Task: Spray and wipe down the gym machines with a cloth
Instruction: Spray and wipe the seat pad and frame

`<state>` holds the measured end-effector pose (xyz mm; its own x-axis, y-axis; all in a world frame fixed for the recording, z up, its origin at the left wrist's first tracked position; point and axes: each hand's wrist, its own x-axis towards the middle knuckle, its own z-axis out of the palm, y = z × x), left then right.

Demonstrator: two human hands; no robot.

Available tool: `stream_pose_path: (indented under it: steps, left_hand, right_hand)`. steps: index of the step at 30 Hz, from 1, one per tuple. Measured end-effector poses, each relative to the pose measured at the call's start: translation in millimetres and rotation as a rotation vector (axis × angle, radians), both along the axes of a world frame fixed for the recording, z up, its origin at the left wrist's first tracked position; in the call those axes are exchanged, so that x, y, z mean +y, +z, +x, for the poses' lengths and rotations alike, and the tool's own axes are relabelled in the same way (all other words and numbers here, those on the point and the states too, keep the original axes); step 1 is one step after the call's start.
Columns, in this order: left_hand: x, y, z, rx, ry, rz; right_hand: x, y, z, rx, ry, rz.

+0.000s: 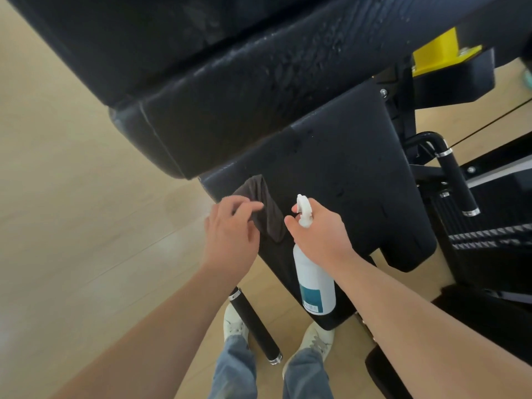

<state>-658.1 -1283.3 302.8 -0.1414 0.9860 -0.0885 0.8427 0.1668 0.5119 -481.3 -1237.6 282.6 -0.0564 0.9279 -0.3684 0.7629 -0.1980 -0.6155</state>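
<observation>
Right hand [319, 234] tight around spray bottle [315, 280]; left hand [230, 234] slack on cloth [270, 217], pad [359, 182] edge.

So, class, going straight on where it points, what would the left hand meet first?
The dark cloth on the black seat pad, just ahead of the left hand; depth unclear.

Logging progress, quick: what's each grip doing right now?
Left grip: touching the cloth; held or not, cannot tell.
Right grip: closed on the bottle.
</observation>
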Motion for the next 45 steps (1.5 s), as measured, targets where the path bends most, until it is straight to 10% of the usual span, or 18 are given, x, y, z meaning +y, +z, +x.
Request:
stream_pose_path:
  steps: [10,21,30,38,45]
  left_hand:
    - [23.2,-22.4,13.7,0.503,-0.334,-0.26]
    - [54.0,7.6,6.7,-0.374,0.131,-0.17]
    - [34.5,1.6,-3.4,0.156,-0.073,0.053]
    - [24.0,-12.9,12.3,0.46,-0.305,-0.296]
    - [26.9,-8.1,2.8,0.188,-0.352,-0.039]
  right_hand:
    - [-5.4,-6.2,1.1,0.042,-0.053,0.008]
    - [-3.8,8.9,19.7,0.187,-0.226,-0.07]
    - [-3.1,-4.2,25.5,0.053,-0.188,-0.027]
    - [-8.2,-16.7,23.3,0.063,-0.175,-0.036]
    - [-9.2,-13.4,23.8,0.066,-0.196,-0.064]
